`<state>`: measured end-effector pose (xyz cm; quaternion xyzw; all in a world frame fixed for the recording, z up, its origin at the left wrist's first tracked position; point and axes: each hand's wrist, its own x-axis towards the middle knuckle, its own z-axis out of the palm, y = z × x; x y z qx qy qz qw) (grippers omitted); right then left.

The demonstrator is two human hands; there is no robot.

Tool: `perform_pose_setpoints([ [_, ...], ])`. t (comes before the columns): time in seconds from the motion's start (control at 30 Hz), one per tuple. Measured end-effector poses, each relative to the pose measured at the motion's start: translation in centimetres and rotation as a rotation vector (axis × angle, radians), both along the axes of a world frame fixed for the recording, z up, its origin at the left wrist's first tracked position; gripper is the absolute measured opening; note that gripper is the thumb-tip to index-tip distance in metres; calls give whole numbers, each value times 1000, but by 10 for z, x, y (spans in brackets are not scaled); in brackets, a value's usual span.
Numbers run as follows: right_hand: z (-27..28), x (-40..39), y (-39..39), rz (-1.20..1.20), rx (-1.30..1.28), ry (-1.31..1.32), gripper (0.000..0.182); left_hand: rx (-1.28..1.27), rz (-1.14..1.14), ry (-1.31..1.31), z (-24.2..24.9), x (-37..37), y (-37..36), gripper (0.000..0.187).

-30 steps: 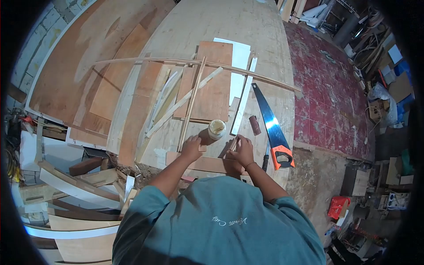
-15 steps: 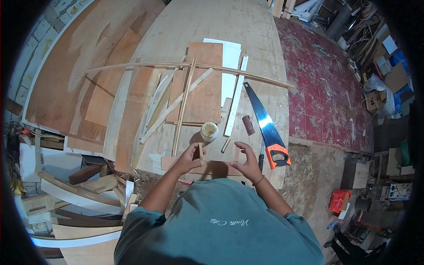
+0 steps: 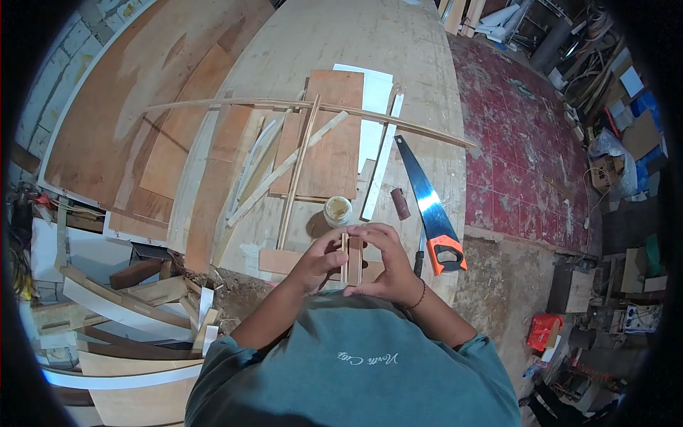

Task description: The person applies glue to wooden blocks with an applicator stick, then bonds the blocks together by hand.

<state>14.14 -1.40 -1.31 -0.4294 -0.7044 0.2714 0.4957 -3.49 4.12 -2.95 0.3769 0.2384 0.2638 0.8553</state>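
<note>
My left hand (image 3: 321, 262) grips a thin, light wooden strip (image 3: 345, 257) between thumb and fingers. Close beside it, my right hand (image 3: 390, 265) holds a small brown wooden piece (image 3: 355, 262) by its ends, fingers at the top and thumb at the bottom. The two pieces stand side by side in front of my chest; whether they touch is hard to see. Just beyond my hands is an open jar (image 3: 337, 211) with a yellowish substance inside. A flat board (image 3: 276, 260) lies partly under my left forearm and hand.
A handsaw (image 3: 431, 206) with an orange and black handle lies at right, near a dark thin tool (image 3: 420, 256) and a reddish-brown roll (image 3: 400, 203). Plywood boards (image 3: 334, 142), a white strip (image 3: 383, 160) and long thin strips (image 3: 299, 167) cover the worktable's middle.
Both hands have come together, bringing the two separately held wooden pieces side by side. The short wooden stick that lay on the table between the hands is now hidden.
</note>
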Motion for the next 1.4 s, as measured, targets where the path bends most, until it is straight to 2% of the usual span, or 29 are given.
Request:
perform_pose_setpoints([
  [0.13,2,3,-7,-14,-31,-4,93,162,-16,127,-1,0,0,75],
  [0.23,-2,5,-11,-10,16,93,96,194,-27,146,7,3,-3,76],
  [0.3,-1,8,-12,36,27,55,110,179,-31,132,14,5,-5,71],
  [0.33,-1,8,-13,34,26,55,110,163,-31,118,18,5,-6,67],
  [0.63,1,9,-18,45,27,124,109,277,-11,113,33,13,-9,64],
  [1.1,-4,11,-15,47,46,205,112,306,9,155,41,16,-7,63],
  [1.4,-2,12,-16,18,72,144,111,343,23,158,39,18,-8,63],
])
